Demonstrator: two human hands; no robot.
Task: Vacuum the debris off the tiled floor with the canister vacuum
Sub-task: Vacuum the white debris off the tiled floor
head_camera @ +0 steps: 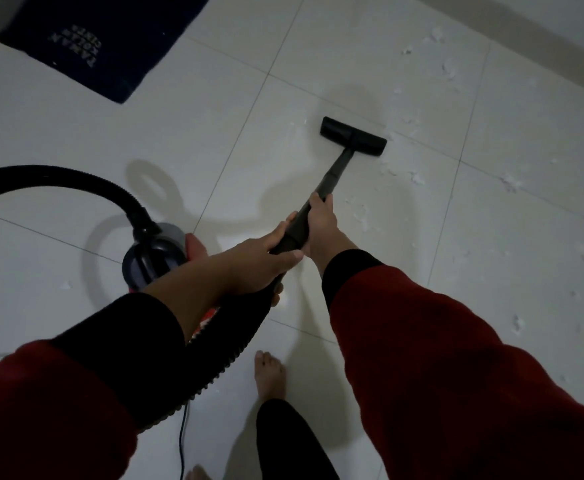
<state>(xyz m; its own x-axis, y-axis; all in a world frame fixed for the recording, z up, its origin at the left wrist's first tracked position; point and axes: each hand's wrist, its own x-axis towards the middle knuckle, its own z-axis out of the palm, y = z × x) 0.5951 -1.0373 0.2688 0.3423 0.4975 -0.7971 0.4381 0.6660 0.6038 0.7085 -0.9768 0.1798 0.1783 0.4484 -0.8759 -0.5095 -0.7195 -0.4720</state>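
Observation:
A black vacuum wand [335, 174] runs from my hands to a flat black floor nozzle [352, 136] resting on the white tiled floor [145, 140]. My right hand [321, 226] grips the wand higher up, and my left hand [259, 261] grips it lower, where the ribbed black hose [224, 344] begins. The dark canister vacuum [153, 254] sits on the floor to the left, partly hidden by my left forearm. White debris [415, 176] lies scattered right of the nozzle and toward the wall.
A dark blue mat [100, 39] with white lettering lies at the top left. A wall base [543, 39] runs along the upper right. My bare foot [269, 375] stands below the hands. A thin power cord [181, 441] trails down. One white scrap [65, 285] lies left of the canister.

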